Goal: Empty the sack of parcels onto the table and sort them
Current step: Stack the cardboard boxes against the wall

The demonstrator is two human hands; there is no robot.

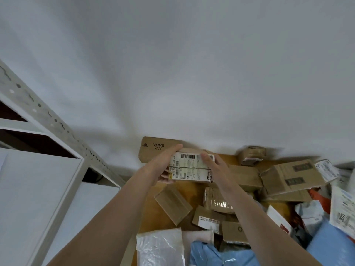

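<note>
A small cardboard parcel [190, 167] with a white shipping label is held up over the wooden table [151, 214], near the white wall. My left hand [166, 162] grips its left end, fingers curled over the top. My right hand [213, 166] holds its right end, thumb on the label. Below lie several brown cardboard boxes, among them a flat box [173, 205], a taped box [219, 201] and a large box [292, 176]. A flat printed carton [153, 148] leans against the wall behind the parcel.
A white metal shelf unit [48, 143] stands at the left. A clear plastic mailer [160, 248] and a blue bag [211, 254] lie at the table's near edge. White and blue mailers [343, 210] are piled at the right.
</note>
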